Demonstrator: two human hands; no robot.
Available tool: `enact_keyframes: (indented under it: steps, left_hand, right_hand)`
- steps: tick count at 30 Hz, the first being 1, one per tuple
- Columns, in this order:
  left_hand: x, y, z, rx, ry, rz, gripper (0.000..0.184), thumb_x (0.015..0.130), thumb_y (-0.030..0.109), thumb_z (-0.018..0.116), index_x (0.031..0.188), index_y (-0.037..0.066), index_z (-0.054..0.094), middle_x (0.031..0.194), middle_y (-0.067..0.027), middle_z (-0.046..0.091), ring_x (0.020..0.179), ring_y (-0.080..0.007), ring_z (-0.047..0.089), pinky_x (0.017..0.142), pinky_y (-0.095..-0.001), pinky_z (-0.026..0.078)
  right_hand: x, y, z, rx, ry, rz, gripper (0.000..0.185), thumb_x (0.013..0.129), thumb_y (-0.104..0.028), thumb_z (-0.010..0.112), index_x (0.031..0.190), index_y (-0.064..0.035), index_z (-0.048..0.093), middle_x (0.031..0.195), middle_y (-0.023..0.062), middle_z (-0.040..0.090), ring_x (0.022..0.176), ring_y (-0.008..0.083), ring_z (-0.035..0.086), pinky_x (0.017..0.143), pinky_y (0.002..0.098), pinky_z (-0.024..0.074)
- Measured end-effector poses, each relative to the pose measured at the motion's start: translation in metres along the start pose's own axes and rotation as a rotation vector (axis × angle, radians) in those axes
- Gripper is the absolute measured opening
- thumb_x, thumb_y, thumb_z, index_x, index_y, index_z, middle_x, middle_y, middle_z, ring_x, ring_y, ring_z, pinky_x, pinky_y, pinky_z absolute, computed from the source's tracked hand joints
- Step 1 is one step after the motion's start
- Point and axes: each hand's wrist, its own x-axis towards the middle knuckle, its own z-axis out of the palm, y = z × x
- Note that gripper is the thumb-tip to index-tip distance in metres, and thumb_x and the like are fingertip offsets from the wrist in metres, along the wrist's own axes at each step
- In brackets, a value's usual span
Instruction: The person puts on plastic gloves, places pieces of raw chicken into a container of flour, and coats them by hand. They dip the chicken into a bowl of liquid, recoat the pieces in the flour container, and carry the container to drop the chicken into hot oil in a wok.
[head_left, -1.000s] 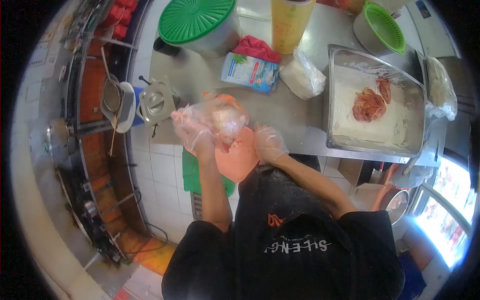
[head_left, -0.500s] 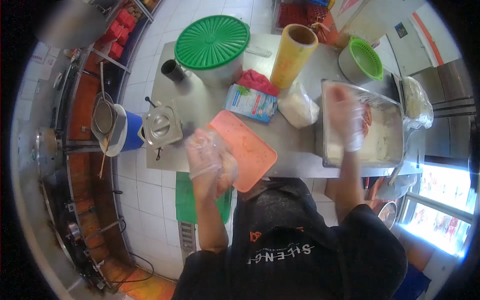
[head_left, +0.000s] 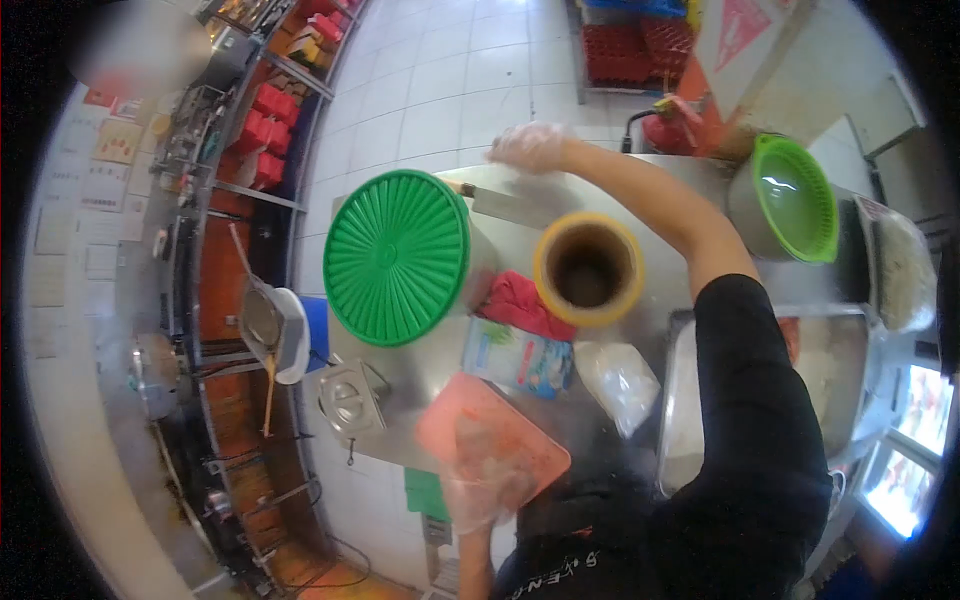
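Observation:
My left hand (head_left: pixel 485 495), in a clear glove, is over the lower part of the pink board (head_left: pixel 530 445). It is blurred, and I cannot make out its fingers or what they hold. Reddish and pale patches show through the blur beside it. My right hand (head_left: pixel 530 148), also gloved, is stretched out at the table's far edge. A large knife (head_left: pixel 515 205) with a wooden handle lies just below it, not touching it. Behind the board are a blue-and-white packet (head_left: pixel 517 357), a red cloth (head_left: pixel 525 303) and a bag of white powder (head_left: pixel 615 383).
A green-lidded tub (head_left: pixel 397 257) and an upright yellow roll (head_left: pixel 588 268) stand on the steel table. To the right are a metal pan (head_left: pixel 840 350), partly behind my right arm, and a green strainer (head_left: pixel 797 198). A lidded metal container (head_left: pixel 350 398) is at the left.
My right hand has left the metal pan and reached across to the far edge by the knife. My left hand has come over the pink board. The view has shifted, showing more floor beyond.

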Motion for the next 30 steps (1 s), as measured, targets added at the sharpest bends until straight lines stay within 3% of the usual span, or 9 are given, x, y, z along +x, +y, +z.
enact_keyframes:
  steps: [3, 5, 9, 15, 18, 19, 22, 24, 30]
  left_hand:
    - [0.01, -0.005, 0.042, 0.024, -0.077, -0.071, 0.034, 0.081, 0.01, 0.073, 0.11, 0.003, 0.057, 0.094, -0.0106, 0.064, 0.082, -0.0257, 0.066, 0.069, -0.0354, 0.055]
    - [0.011, -0.011, 0.063, 0.06, -0.114, -0.114, 0.031, 0.081, 0.012, 0.073, 0.106, 0.003, 0.058, 0.093, -0.0112, 0.065, 0.081, -0.0267, 0.065, 0.069, -0.0365, 0.055]
    - [0.005, -0.018, 0.079, 0.124, -0.163, -0.173, 0.027, 0.081, 0.018, 0.074, 0.1, 0.004, 0.06, 0.091, -0.0123, 0.065, 0.08, -0.0287, 0.065, 0.07, -0.0387, 0.054]
    - [-0.016, -0.027, 0.084, 0.184, -0.224, -0.122, 0.025, 0.082, 0.026, 0.074, 0.09, 0.005, 0.064, 0.087, -0.0141, 0.066, 0.078, -0.0317, 0.065, 0.071, -0.0421, 0.053]
    - [-0.037, -0.041, 0.087, 0.217, -0.295, -0.114, 0.026, 0.082, 0.029, 0.075, 0.085, 0.005, 0.066, 0.086, -0.015, 0.066, 0.078, -0.0331, 0.065, 0.071, -0.0438, 0.053]
    - [-0.044, -0.046, 0.088, 0.237, -0.334, -0.124, 0.027, 0.082, 0.031, 0.075, 0.084, 0.005, 0.066, 0.085, -0.0153, 0.066, 0.077, -0.0336, 0.065, 0.071, -0.0443, 0.053]
    - [-0.063, -0.05, 0.087, 0.441, -0.349, 0.021, 0.03, 0.082, 0.035, 0.075, 0.079, 0.005, 0.068, 0.083, -0.0162, 0.067, 0.076, -0.0351, 0.065, 0.072, -0.046, 0.052]
    - [-0.071, -0.046, 0.091, 0.683, -0.159, 0.32, 0.03, 0.086, 0.03, 0.07, 0.07, 0.004, 0.067, 0.079, -0.0202, 0.065, 0.074, -0.0378, 0.063, 0.07, -0.0479, 0.051]
    - [-0.088, -0.136, 0.097, 0.45, -0.085, 0.612, 0.013, 0.087, 0.015, 0.064, 0.083, 0.003, 0.067, 0.076, -0.0169, 0.064, 0.075, -0.0366, 0.064, 0.068, -0.0476, 0.05]
  right_hand:
    - [0.066, 0.004, 0.05, -0.049, 0.151, -0.429, 0.027, 0.092, -0.019, 0.055, 0.116, -0.011, 0.063, 0.112, 0.0078, 0.065, 0.107, 0.0291, 0.065, 0.09, 0.0415, 0.0571]
    - [0.078, -0.014, 0.055, 0.059, -0.011, -0.229, 0.022, 0.09, -0.018, 0.057, 0.11, -0.013, 0.066, 0.106, 0.0053, 0.064, 0.104, 0.0262, 0.065, 0.086, 0.0397, 0.0574]
    - [0.092, -0.013, 0.07, -0.502, -0.009, -0.618, 0.015, 0.086, -0.013, 0.062, 0.097, -0.0077, 0.072, 0.099, 0.0107, 0.069, 0.101, 0.0279, 0.065, 0.078, 0.0374, 0.0581]
    - [0.044, 0.028, 0.036, -0.394, -0.071, -0.772, 0.015, 0.09, -0.017, 0.06, 0.09, -0.008, 0.072, 0.096, 0.0119, 0.068, 0.099, 0.0272, 0.062, 0.084, 0.043, 0.0541]
    - [0.002, 0.054, 0.038, -0.483, 0.133, -0.626, 0.014, 0.086, -0.019, 0.06, 0.08, -0.0106, 0.069, 0.088, 0.0088, 0.067, 0.09, 0.0233, 0.064, 0.087, 0.0438, 0.0523]
    - [-0.013, 0.047, 0.001, -0.591, -0.117, -0.543, 0.019, 0.091, -0.021, 0.057, 0.084, -0.0087, 0.069, 0.093, 0.015, 0.067, 0.094, 0.0266, 0.064, 0.09, 0.0446, 0.052]
    - [-0.075, 0.033, -0.057, -0.173, -0.137, 0.174, 0.024, 0.097, -0.019, 0.054, 0.1, -0.0021, 0.071, 0.092, 0.0144, 0.066, 0.095, 0.0288, 0.064, 0.089, 0.0416, 0.0508]
    - [-0.137, 0.012, -0.123, -0.17, -0.07, 0.323, 0.025, 0.098, -0.019, 0.053, 0.102, -0.0013, 0.07, 0.091, 0.014, 0.065, 0.094, 0.0287, 0.063, 0.088, 0.0412, 0.0505]
    - [-0.328, -0.105, -0.3, -0.223, 0.152, 0.659, 0.029, 0.1, -0.02, 0.052, 0.108, 0.0011, 0.069, 0.089, 0.0129, 0.064, 0.091, 0.0284, 0.062, 0.086, 0.0398, 0.0497]
